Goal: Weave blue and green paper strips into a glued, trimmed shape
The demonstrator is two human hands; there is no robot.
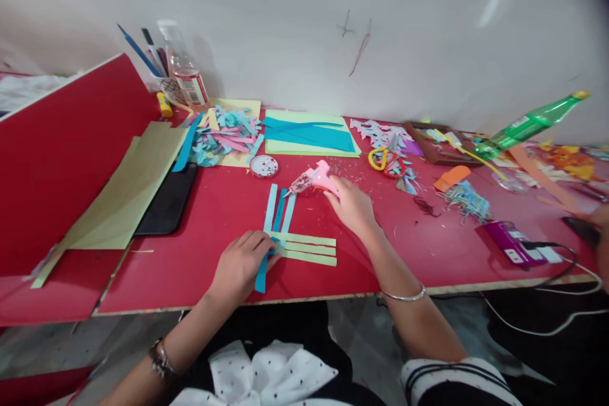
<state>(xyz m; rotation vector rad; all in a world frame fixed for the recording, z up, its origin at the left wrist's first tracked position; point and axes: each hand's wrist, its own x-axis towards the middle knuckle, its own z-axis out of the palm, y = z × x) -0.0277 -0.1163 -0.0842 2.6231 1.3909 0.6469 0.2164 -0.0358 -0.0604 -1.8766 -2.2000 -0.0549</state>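
My right hand [353, 204] is wrapped round a pink glue gun [321, 176], whose nozzle points left and down at the upper ends of the blue strips. Under my left hand [243, 260] lie crossed paper strips, its fingers closed at the crossing. Light blue strips [270, 206] and a darker blue strip [261, 276] run away from me, while pale green strips [311, 250] stretch to the right. My left fingertips partly cover the crossing, so how the strips overlap there is hidden. Whether the nozzle touches a strip I cannot tell.
Behind are a small round lid [264, 166], a heap of paper scraps [226, 136], blue paper [309, 134] and scissors [387, 160]. A black tablet-like slab [169, 206] lies left. At right stand a green bottle [533, 124] and a purple power box [514, 243] with cables; another person's hand [602, 222] shows there.
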